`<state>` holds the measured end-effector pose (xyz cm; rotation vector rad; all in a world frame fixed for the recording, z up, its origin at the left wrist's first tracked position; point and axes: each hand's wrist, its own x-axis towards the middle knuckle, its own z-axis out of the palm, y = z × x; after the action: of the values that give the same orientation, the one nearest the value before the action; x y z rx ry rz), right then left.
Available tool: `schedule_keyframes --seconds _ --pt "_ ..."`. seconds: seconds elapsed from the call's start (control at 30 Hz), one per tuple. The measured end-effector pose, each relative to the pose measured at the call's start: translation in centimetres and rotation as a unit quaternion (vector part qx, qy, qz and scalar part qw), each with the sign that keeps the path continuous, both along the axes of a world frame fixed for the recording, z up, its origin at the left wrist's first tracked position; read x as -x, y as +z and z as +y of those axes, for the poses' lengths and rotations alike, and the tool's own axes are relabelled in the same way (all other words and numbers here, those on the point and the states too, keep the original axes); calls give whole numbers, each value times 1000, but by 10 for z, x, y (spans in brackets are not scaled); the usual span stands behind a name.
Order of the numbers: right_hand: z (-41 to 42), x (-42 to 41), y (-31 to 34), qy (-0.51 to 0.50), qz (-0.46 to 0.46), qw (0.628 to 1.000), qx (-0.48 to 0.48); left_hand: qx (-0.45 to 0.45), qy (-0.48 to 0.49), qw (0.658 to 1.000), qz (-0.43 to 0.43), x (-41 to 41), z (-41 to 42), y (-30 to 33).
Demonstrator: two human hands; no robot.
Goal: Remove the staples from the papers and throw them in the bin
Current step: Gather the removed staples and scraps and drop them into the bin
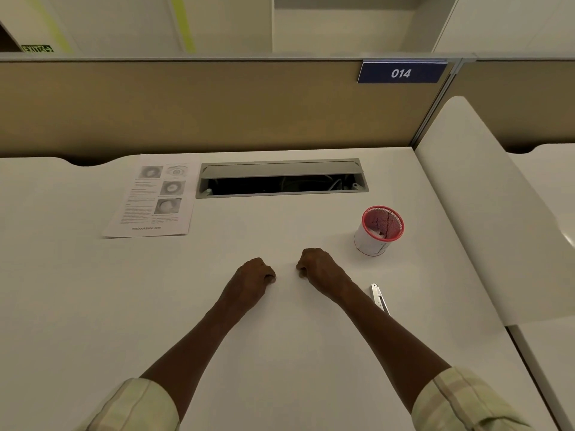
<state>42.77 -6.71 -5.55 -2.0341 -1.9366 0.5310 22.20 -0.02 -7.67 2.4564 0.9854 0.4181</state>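
**Two fists on the desk, one stack of papers far off**

Both hands are curled into fists knuckles-down on the desk [93, 290], so whether anything sits inside them cannot be told. The left hand [253, 276] and right hand [317, 265] lie just short of the red-rimmed bin [380, 230], well apart from the papers [154, 195] (one stack, staples too small to see) far left of the bin. One metal tool [379, 298], partly hidden by the right forearm, lies nearer than the bin.

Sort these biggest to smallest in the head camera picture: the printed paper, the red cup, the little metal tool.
1. Printed white paper sheets.
2. Red-rimmed mesh cup bin.
3. Small silver metal tool, partly hidden by the right forearm.
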Motion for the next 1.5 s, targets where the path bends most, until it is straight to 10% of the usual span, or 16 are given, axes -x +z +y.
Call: schedule_keyframes --seconds 0.37,0.57,0.93,1.2,1.5 --pt "5 13 -1 -26 -75 996 34 -63 -7 994 87 -5 -8 -4" --pt "4 15 0 -40 -57 997 40 46 25 998 24 -3 -1 0" --pt "-10 -14 33 -272 365 889 40 94 26 995 -9 5 10 9" --pt "-19 -47 84 -298 493 815 -58 55 -6 998 14 3 8 20" --pt "-26 -112 103 -436 186 875 -102 122 57 991 -3 2 6 23"
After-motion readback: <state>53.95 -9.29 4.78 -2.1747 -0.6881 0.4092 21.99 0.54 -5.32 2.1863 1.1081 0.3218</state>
